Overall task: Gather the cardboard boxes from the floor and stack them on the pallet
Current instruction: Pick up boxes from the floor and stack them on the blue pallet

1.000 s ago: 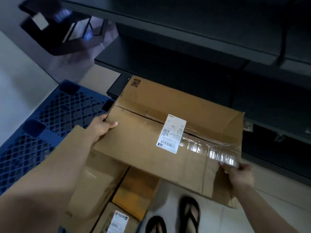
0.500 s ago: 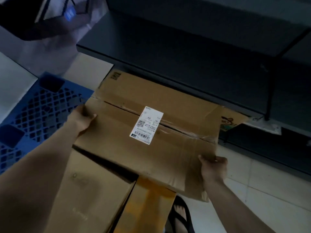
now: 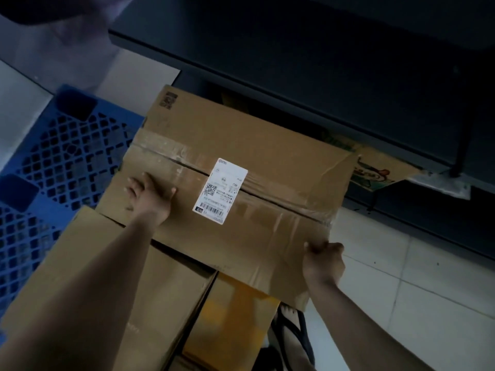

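Labelled box (image 3: 267,145): now lowered onto other boxes (image 3: 93,263); left hand (image 3: 150,194) shifted flat on top; right hand (image 3: 324,261) grips corner. Stacking seems nearly done.

Bare left hand (image 3: 150,195), bare right hand (image 3: 324,262), one dark strapped flip-flop (image 3: 294,336).

Blue pallet (image 3: 53,162) on tiled floor (image 3: 428,277) bears cardboard boxes (image 3: 93,277).

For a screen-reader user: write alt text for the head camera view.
Two bare hands hold a large taped brown cardboard box with a white shipping label over other cardboard boxes: left hand flat on top, right hand gripping its near corner. A blue plastic lattice pallet lies left.
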`<state>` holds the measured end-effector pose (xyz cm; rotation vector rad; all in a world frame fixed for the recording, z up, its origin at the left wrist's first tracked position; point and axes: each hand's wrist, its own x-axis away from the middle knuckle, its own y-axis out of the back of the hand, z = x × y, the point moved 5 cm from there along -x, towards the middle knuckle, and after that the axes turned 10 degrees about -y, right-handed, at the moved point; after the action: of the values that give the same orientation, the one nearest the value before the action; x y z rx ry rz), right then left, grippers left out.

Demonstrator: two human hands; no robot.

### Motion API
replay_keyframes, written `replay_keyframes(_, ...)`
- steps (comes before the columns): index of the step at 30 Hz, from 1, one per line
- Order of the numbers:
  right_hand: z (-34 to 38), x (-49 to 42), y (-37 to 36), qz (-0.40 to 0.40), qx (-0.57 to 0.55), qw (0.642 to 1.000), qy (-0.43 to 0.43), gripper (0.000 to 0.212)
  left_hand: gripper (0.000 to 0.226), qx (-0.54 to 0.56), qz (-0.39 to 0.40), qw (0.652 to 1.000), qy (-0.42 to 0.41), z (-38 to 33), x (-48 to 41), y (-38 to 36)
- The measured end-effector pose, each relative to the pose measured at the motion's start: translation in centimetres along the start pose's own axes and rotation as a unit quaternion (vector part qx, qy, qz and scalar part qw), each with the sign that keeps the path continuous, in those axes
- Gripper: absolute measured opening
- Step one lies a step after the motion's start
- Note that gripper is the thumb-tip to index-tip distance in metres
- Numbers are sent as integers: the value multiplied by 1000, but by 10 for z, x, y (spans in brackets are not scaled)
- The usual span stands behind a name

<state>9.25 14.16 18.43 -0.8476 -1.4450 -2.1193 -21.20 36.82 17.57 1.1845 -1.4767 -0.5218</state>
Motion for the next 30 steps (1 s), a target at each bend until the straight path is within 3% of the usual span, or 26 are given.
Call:
replay_keyframes(2,5,1,7,10,-8,1000,0,37,80,-7,11,1000,1,-13,12,-7)
replay_keyframes(7,16,7,-3,68,6,997,37,36,104,-43,75,995,-58,-34,44,-39)
replay_keyframes(13,10,-2,-3,74,-16,995,71,32,118,-97,101,985,-105,-27,50,-39)
replay_keyframes(16,0,-4,-5,91,-69,992,46,34,126,-134,126,975,-126,-29,60,-41)
replay_keyframes(19,-15,0,-22,241,-151,956,-70,61,130,-165,139,966,-145,-35,71,-45)
replay_keyframes(21,-19,5,-31,312,-139,936,-87,69,133,-174,140,963,-149,-37,73,-48)
replay_keyframes(30,-25,0,-42,232,-72,969,-34,71,134,-220,154,945,-185,-52,85,-63)
